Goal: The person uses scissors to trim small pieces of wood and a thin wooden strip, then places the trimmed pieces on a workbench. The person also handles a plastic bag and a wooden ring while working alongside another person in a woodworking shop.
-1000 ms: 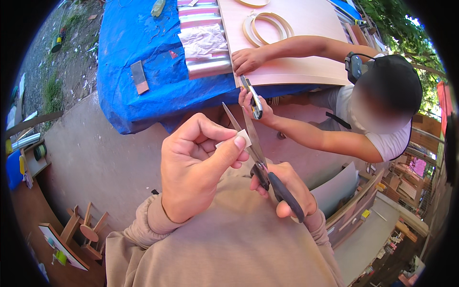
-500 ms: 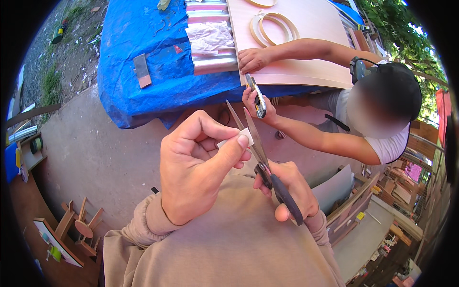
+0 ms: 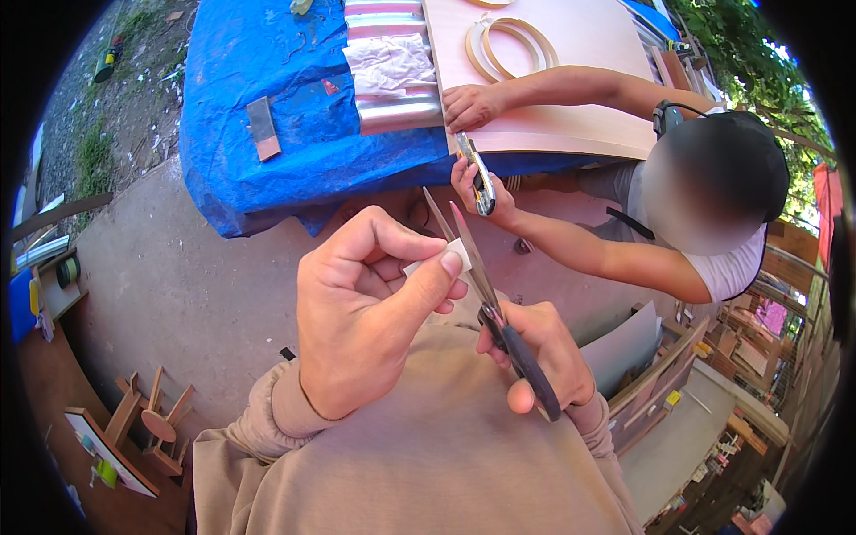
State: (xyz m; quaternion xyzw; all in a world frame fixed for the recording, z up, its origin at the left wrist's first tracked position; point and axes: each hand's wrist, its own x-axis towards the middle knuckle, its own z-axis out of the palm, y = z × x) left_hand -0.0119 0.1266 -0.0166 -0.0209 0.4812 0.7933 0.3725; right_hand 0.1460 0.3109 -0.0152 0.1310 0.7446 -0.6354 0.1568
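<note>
My left hand [image 3: 357, 321] is closed in a pinch on a small pale flat piece [image 3: 463, 250], thumb over its face. My right hand [image 3: 557, 348] grips metal scissors [image 3: 526, 361] by their dark handles. Their long blades point away from me, slightly parted, with the piece between or right against them; exactly which, I cannot make out. Both hands are in front of my brown-clothed torso.
Across from me a co-worker [image 3: 606, 259] holds an elongated metal tool [image 3: 483, 183] at the edge of a pale board [image 3: 571, 129] with strip coils [image 3: 495, 49]. A blue tarp [image 3: 232, 143] covers the table. Wooden furniture parts [image 3: 160, 423] lie lower left; planks stand right.
My hands and the scissors hold much the same pose, with only slight movement. The surroundings have shifted a little in view.
</note>
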